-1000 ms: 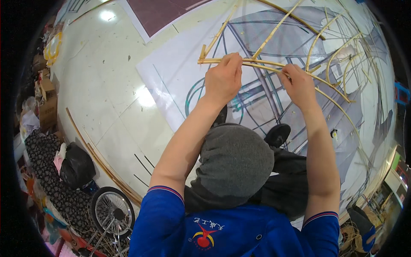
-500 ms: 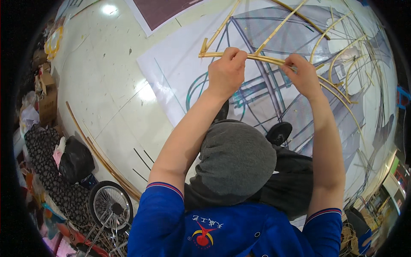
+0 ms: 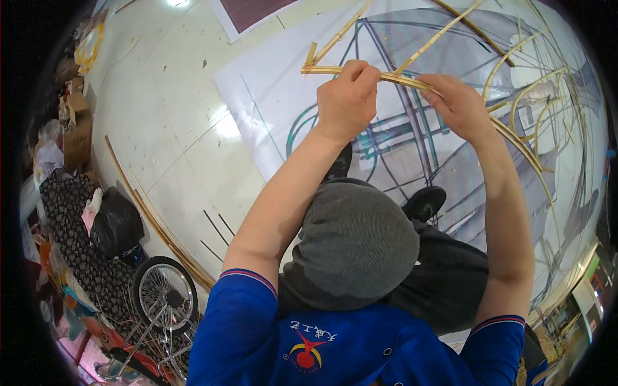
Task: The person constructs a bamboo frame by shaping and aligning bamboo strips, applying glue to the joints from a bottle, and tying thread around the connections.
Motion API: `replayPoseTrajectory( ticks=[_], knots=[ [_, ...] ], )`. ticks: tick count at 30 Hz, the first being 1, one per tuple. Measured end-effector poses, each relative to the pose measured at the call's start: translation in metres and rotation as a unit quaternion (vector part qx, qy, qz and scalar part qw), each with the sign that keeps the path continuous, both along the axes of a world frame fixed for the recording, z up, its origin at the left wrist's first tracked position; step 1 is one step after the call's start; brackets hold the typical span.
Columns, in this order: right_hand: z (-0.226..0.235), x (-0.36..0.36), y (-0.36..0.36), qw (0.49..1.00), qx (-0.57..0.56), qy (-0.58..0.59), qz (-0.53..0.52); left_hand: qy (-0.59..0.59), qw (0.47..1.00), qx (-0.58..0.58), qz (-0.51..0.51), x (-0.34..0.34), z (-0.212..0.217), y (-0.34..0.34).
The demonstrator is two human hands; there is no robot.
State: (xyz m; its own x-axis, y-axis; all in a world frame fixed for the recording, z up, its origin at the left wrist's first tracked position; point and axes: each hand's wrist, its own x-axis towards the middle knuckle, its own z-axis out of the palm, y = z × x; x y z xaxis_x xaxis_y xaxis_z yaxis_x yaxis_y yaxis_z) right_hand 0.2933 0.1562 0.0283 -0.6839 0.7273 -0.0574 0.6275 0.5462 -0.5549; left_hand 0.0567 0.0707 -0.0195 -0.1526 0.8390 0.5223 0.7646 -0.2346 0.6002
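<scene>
My left hand [image 3: 347, 103] is closed round a pair of bamboo strips [image 3: 402, 79] near their left end. Farther right, my right hand [image 3: 458, 108] grips the same strips, with its thumb below and fingers over the top. The strips belong to a bamboo frame, from which a thin upright strip [image 3: 432, 44] rises between my hands. A short stub and another slanting strip [image 3: 340, 40] meet the frame at its left end. Curved strips [image 3: 496, 67] branch off beyond my right hand. Beneath lies a large paper sheet [image 3: 248, 80] with dark and green drawn lines.
Long bamboo strips [image 3: 151, 219] and short dark rods lie on the tiled floor [image 3: 174, 103] to the left. A spoked wheel [image 3: 165, 296], a black plastic bag [image 3: 117, 222] and cardboard boxes [image 3: 77, 132] line the left side. A brown sheet [image 3: 254, 11] lies at the far edge.
My right hand has shifted slightly left along the bamboo strips, and its fingers now lie flatter over them. My left hand keeps its hold near the left end. The whole view has shifted a little.
</scene>
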Motion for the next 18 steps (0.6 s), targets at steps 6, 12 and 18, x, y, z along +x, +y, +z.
replayPoseTrajectory(
  ticks=[6, 12, 18],
  knots=[
    [-0.006, -0.014, 0.006, 1.0, -0.016, -0.002, 0.006, 0.006, 1.0, -0.022, -0.008, -0.01, 0.0, 0.004],
    [-0.023, -0.019, 0.006, 1.0, 0.009, 0.02, 0.021, 0.011, 0.998, -0.052, -0.016, -0.017, -0.004, 0.003],
    [-0.027, -0.021, 0.003, 0.999, 0.017, 0.037, 0.022, -0.03, 0.996, -0.075, -0.026, -0.018, 0.002, 0.003]
  ],
)
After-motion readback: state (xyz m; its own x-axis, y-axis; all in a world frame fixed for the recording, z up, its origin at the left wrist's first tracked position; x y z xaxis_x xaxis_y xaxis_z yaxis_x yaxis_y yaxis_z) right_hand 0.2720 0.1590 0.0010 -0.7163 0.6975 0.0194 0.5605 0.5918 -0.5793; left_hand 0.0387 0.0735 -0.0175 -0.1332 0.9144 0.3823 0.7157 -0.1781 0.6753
